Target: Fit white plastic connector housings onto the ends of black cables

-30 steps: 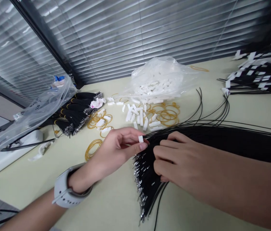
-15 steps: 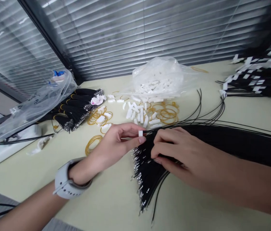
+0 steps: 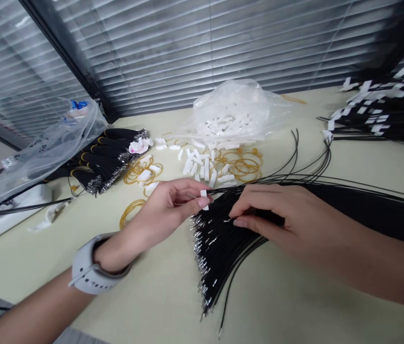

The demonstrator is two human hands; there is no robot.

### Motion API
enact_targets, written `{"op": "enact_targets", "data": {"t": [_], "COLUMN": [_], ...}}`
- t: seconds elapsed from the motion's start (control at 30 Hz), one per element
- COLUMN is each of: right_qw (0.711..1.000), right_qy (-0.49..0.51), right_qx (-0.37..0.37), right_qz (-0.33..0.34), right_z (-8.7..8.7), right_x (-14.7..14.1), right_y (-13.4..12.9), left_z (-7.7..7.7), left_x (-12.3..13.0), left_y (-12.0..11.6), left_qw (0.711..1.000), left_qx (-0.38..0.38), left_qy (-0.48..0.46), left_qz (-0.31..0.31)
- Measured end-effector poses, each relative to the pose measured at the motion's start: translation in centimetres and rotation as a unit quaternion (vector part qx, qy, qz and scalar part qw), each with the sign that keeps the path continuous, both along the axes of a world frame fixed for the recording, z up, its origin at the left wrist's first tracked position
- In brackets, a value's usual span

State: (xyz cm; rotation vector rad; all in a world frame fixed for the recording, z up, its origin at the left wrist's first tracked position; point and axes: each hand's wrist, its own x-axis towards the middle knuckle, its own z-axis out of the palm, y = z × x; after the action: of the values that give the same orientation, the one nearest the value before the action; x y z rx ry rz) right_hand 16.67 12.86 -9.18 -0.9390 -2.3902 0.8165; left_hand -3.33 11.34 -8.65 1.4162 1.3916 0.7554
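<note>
My left hand [image 3: 171, 205] pinches a small white connector housing [image 3: 204, 193] between thumb and fingers. Several black wires run rightward from that housing. Close by on the right, my right hand [image 3: 277, 212] has thumb and forefinger closed on a single black wire, whose silvery metal tip [image 3: 227, 220] pokes out toward the left. Under both hands lies a thick fanned bundle of black wires [image 3: 219, 253] with crimped metal ends facing left. Loose white housings [image 3: 205, 168] are scattered just beyond my left fingers.
A clear plastic bag [image 3: 230, 112] of white housings stands at the back. Yellow rubber bands [image 3: 243, 165] lie around the loose pieces. Tied black wire bundles [image 3: 111, 155] rest at the left, beside plastic wrapping [image 3: 58, 138]. Wires with white housings [image 3: 374, 112] are piled at the back right.
My right fingers have drawn up from the bundle, and a wire's metal tip now shows between them. The white housing in my left hand has turned and shows more of its length.
</note>
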Motion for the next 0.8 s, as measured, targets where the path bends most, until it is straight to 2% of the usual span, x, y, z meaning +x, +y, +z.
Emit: {"op": "enact_targets", "data": {"t": [0.13, 0.23, 0.4, 0.6, 0.8], "right_qw": [0.981, 0.962, 0.970, 0.966, 0.994], "right_qy": [-0.021, -0.070, -0.089, -0.108, -0.025], "right_qx": [0.154, 0.236, 0.204, 0.217, 0.105], "right_qz": [0.116, 0.120, 0.103, 0.094, 0.034], "right_z": [-0.5, -1.0, -1.7, -2.0, -1.9], "right_x": [0.5, 0.6, 0.4, 0.5, 0.1], "right_y": [-0.7, -1.3, -1.6, -1.5, -0.8], "left_z": [0.2, 0.3, 0.4, 0.6, 0.5], "left_x": [0.2, 0.2, 0.2, 0.3, 0.2], "left_y": [0.0, -0.1, -0.3, -0.3, -0.3], "left_qw": [1.000, 1.000, 1.000, 1.000, 1.000], "left_qx": [0.002, 0.010, 0.015, 0.008, 0.007], "left_qy": [0.008, 0.013, 0.016, 0.020, 0.005], "left_qz": [-0.004, -0.008, -0.006, 0.001, 0.003]}}
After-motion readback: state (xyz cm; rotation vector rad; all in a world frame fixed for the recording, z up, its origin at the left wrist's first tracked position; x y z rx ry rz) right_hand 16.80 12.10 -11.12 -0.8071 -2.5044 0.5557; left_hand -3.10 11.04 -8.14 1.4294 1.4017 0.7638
